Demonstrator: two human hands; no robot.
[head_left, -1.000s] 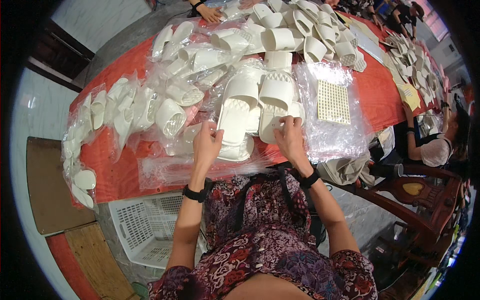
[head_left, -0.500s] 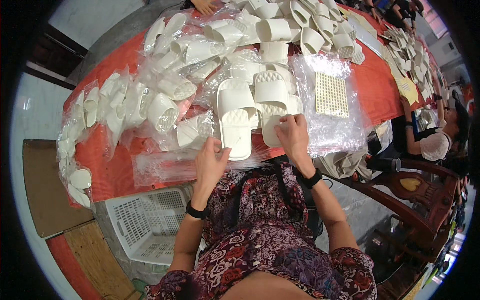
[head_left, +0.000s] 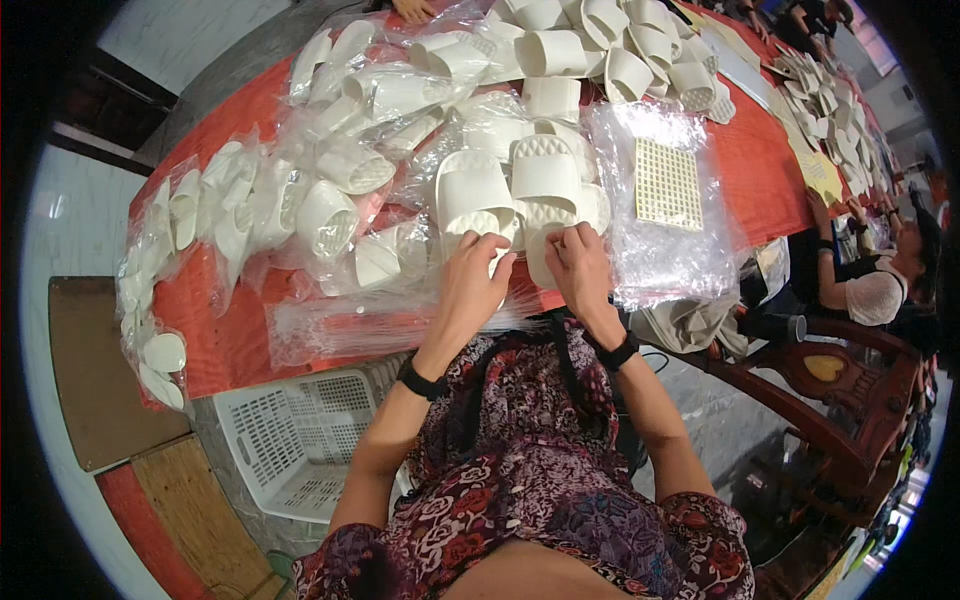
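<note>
Two off-white slippers lie side by side at the table's near edge, toes pointing away from me. My left hand (head_left: 476, 275) lies over the sole of the left slipper (head_left: 473, 190), its fingers bent and hiding much of the heel. The right slipper (head_left: 546, 180) has my right hand (head_left: 580, 265) at its heel, with thumb and fingers drawn together. Whatever either hand's fingertips grip is hidden or too small to make out.
Bagged slippers (head_left: 328, 220) cover the red table (head_left: 200, 335) on the left; loose slippers (head_left: 555, 52) pile up behind. A sticker sheet (head_left: 668, 185) rests on clear plastic bags (head_left: 640, 265) at right. Below are a white basket (head_left: 290, 440) and a wooden chair (head_left: 830, 385). Other people work at right.
My left hand has moved from the left slipper's heel edge up and right, onto its sole. My right hand has stayed near the right slipper's heel, its fingers drawn closer together.
</note>
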